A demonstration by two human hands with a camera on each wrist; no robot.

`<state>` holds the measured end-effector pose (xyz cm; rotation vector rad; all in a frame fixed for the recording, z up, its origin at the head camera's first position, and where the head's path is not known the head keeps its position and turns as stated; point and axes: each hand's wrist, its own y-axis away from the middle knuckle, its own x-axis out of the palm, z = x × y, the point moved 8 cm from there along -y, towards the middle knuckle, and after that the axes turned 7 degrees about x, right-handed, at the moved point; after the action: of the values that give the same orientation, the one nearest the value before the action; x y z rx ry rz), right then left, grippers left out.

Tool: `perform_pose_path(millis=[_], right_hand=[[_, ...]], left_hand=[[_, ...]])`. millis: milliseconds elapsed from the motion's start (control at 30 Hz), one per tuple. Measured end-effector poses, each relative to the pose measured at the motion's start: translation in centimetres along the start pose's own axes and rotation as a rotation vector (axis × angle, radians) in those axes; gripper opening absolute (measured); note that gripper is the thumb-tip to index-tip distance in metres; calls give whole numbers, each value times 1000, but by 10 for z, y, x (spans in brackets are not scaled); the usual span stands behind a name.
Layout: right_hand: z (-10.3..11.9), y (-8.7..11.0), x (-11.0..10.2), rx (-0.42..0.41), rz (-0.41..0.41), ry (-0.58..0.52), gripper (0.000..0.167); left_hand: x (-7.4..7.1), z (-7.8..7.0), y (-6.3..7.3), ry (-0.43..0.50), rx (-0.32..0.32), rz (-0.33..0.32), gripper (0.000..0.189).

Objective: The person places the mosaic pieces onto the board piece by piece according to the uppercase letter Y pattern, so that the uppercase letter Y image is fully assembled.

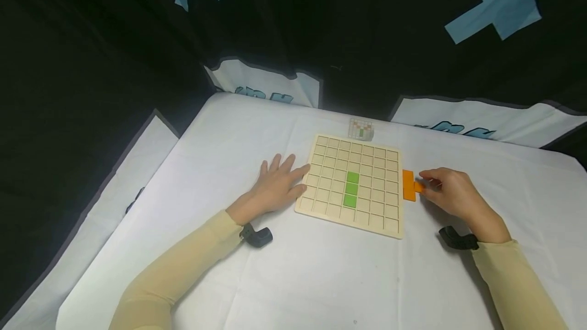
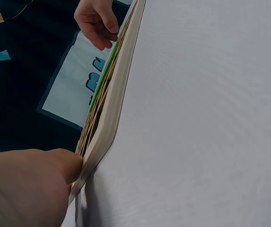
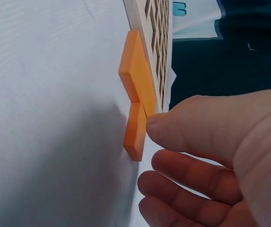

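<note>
A square wooden grid board (image 1: 327, 185) lies on the white table, with a row of green squares (image 1: 351, 189) set near its middle. My left hand (image 1: 274, 187) rests flat on the cloth, fingers spread, thumb and forefinger touching the board's left edge. Against the right edge sits an orange T-shaped block (image 1: 409, 185), its short stem pointing away from the board. The thumb of my right hand (image 1: 451, 193) is at that stem; in the right wrist view the other visible fingers are loosely bent and apart from the orange block (image 3: 137, 71).
Behind the board stands a small clear card (image 1: 361, 130) with a coloured grid pattern. The white table (image 1: 316, 274) ends at a dark curtain (image 1: 330, 29) with pale blue patches. Each wrist wears a black camera band.
</note>
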<state>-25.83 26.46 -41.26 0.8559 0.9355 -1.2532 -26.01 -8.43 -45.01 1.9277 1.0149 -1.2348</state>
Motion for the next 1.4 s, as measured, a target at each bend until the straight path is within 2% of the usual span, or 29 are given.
perform_pose_path(millis=[567,1400], right_hand=[[2,-2,11,13,51,35,44],[5,-2,12,10,47,35,37]], left_hand=[[0,0,-1,-4,0,2,58],[-2,-2,2,-2,6,-2,58]])
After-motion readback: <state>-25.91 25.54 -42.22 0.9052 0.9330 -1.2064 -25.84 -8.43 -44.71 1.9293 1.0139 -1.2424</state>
